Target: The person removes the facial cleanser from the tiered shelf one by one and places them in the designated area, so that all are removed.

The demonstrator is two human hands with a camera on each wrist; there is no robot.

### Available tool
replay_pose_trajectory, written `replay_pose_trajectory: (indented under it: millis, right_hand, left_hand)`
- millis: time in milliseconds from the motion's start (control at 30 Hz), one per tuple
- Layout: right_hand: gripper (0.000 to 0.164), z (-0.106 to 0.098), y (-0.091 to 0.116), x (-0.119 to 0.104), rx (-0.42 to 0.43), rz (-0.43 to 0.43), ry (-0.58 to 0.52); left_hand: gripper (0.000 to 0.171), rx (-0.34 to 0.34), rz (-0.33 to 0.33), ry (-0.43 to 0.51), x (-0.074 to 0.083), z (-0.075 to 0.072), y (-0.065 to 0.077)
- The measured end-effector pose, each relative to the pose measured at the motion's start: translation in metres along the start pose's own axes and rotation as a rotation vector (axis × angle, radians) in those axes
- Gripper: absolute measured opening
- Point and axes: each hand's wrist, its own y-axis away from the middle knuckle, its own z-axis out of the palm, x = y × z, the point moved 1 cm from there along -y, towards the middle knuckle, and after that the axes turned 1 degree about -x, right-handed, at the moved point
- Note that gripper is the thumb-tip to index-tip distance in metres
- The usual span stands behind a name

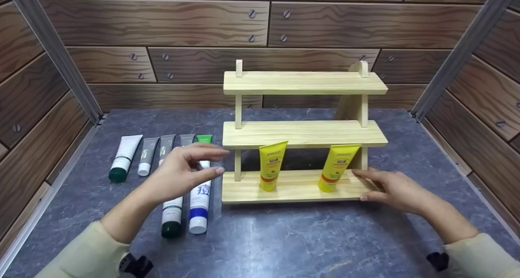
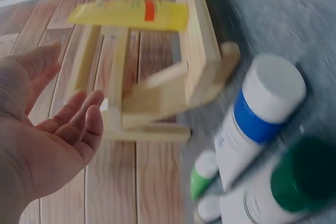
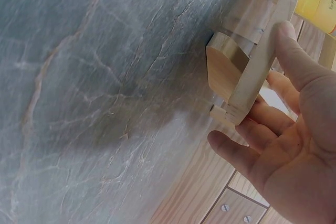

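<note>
A three-tier wooden display shelf [image 1: 304, 133] stands on the table. Two yellow squeeze tubes, one on the left [image 1: 271, 166] and one on the right [image 1: 339, 168], stand cap down on its bottom board, both leaning a little. My right hand [image 1: 396, 190] grips the right end of that board, the thumb on its front edge and fingers behind, as the right wrist view also shows. Just off the shelf's left side, my left hand [image 1: 185, 172] is held above the lying tubes, fingers and thumb apart. Nothing lies in its grasp in the left wrist view.
Left of the shelf lie several tubes: a white one with a green cap [image 1: 125, 158], small grey ones [image 1: 148, 156], a white one with a blue band [image 1: 199, 205] and another green-capped one [image 1: 172, 217]. Wood-patterned walls [image 1: 170, 24] and metal posts [image 1: 455, 54] surround the table.
</note>
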Motion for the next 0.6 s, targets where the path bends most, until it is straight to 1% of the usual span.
replay_pose_trajectory:
  millis: [67,167,333,600]
  right_hand:
    - [0.074,0.0,0.0,0.0,0.002,-0.004,-0.001]
    - [0.074,0.0,0.0,0.0,0.004,-0.002,-0.002]
    - [0.075,0.0,0.0,0.001,0.007,-0.002,0.0]
    - [0.074,0.001,0.0,0.001,0.004,-0.009,0.007]
  left_hand:
    - [0.037,-0.003,0.034,0.0,0.004,0.005,-0.005]
    - [0.037,-0.005,0.061,0.007,0.009,0.014,-0.012]
    - [0.037,-0.023,0.08,0.039,0.012,0.029,-0.022]
    - [0.038,-0.051,0.103,0.09,0.014,0.05,-0.033]
